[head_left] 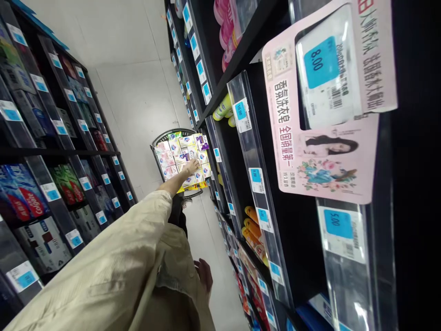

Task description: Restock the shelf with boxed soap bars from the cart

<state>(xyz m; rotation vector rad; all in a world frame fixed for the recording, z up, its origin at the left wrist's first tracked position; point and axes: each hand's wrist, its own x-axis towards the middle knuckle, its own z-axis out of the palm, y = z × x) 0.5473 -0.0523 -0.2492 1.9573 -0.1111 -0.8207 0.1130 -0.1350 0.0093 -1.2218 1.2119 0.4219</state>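
Observation:
My left hand (pixel 191 166) reaches out at the end of a beige sleeve. It lies flat and open on small soap boxes (pixel 172 156) packed into a black shopping basket (pixel 164 134) standing on the aisle floor. My right hand (pixel 205 275) hangs low beside my beige jacket with its fingers loose and pointing down. Nothing shows in it.
Dark shelves line both sides of a narrow aisle with a pale tiled floor (pixel 138 92). Toothpaste boxes (pixel 25 195) fill the left shelves. On the right are bottles (pixel 253 227), blue price tags and a pink sign (pixel 324 151) close to my head.

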